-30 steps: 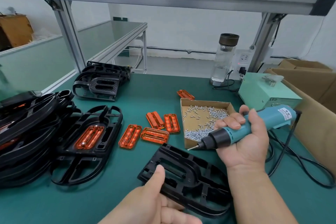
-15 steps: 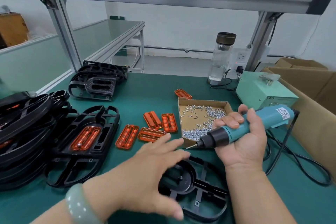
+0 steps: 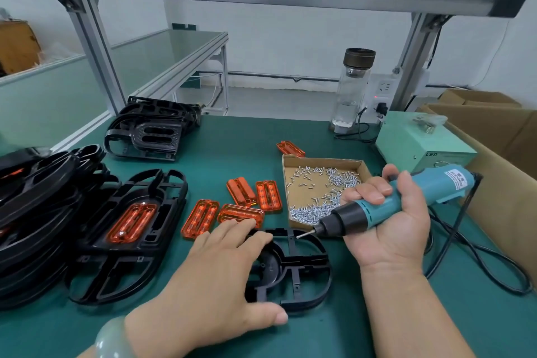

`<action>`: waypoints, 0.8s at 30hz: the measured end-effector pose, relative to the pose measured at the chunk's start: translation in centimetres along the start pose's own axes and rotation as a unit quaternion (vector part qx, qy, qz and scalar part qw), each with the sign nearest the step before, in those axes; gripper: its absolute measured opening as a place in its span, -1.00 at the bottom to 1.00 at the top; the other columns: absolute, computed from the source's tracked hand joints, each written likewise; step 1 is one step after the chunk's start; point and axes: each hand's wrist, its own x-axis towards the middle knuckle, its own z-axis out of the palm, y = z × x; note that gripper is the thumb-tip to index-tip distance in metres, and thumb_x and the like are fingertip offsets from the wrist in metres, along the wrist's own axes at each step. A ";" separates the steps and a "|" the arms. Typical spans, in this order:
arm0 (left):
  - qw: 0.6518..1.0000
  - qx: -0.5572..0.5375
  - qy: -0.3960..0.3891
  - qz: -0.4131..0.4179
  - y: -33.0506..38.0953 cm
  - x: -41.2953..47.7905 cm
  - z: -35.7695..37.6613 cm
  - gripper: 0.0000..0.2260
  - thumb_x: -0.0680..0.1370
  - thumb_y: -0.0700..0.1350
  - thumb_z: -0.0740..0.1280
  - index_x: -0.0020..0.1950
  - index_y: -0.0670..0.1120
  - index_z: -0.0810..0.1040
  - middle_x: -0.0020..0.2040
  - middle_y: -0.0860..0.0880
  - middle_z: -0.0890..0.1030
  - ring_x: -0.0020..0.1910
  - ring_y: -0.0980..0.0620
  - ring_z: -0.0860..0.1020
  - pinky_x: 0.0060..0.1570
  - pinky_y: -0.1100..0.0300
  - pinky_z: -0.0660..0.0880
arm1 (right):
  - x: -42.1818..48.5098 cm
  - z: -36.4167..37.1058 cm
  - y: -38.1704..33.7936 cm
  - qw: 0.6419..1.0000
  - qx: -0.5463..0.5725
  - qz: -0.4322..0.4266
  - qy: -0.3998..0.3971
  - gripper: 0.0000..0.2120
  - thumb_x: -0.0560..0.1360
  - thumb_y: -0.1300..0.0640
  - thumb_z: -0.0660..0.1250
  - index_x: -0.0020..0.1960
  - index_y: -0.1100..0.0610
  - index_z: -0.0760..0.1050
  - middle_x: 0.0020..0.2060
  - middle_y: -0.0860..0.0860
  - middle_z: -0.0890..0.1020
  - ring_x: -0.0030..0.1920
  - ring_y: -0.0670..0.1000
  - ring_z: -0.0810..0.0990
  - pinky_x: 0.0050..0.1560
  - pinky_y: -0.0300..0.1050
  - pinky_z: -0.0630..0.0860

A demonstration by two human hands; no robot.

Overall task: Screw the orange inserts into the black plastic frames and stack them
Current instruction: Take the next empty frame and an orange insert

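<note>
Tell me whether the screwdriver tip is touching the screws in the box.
Apart. Head view: the screwdriver tip sits outside the box, over the black frame, clear of the screws.

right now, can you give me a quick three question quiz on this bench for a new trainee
1. True or false: the right hand grips the electric screwdriver.
2. Where are the screws kept? A) a cardboard tray B) a metal tin C) a plastic bag
3. How many orange inserts lie loose on the green mat, not fitted in any frame?

Key: 1 true; 2 A; 3 five.
</note>
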 end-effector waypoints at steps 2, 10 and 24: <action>0.999 -0.049 0.001 0.003 -0.1 0.3 -0.5 0.01 0.12 0.63 0.10 0.49 0.27 -0.05 0.43 0.34 -0.09 0.48 0.21 -0.17 0.48 0.08 -0.13 | 0.0 0.0 0.0 1.000 0.001 -0.002 0.003 -0.92 0.43 0.05 0.28 -0.13 0.05 0.46 -0.46 -0.12 0.38 -0.53 -0.16 0.38 -0.37 -0.27 0.43; 0.990 0.052 0.095 -0.086 -3.1 6.7 -3.4 -0.73 0.55 -0.09 0.27 0.20 0.19 0.55 0.14 0.01 0.60 0.17 -0.06 0.48 0.18 0.03 0.45 | 0.2 -0.2 0.1 1.000 -0.001 0.007 0.007 -0.92 0.42 0.05 0.29 -0.14 0.05 0.46 -0.45 -0.13 0.38 -0.53 -0.16 0.37 -0.36 -0.28 0.42; 0.977 -0.111 0.151 -0.102 -3.2 7.1 -3.8 -0.85 0.47 -0.12 0.41 -0.01 0.06 0.56 -0.18 0.13 0.49 -0.18 0.12 0.49 -0.17 0.34 0.34 | 0.2 -0.2 0.2 1.000 -0.002 0.015 0.005 -0.91 0.40 0.04 0.30 -0.15 0.05 0.46 -0.46 -0.13 0.38 -0.53 -0.16 0.38 -0.37 -0.29 0.43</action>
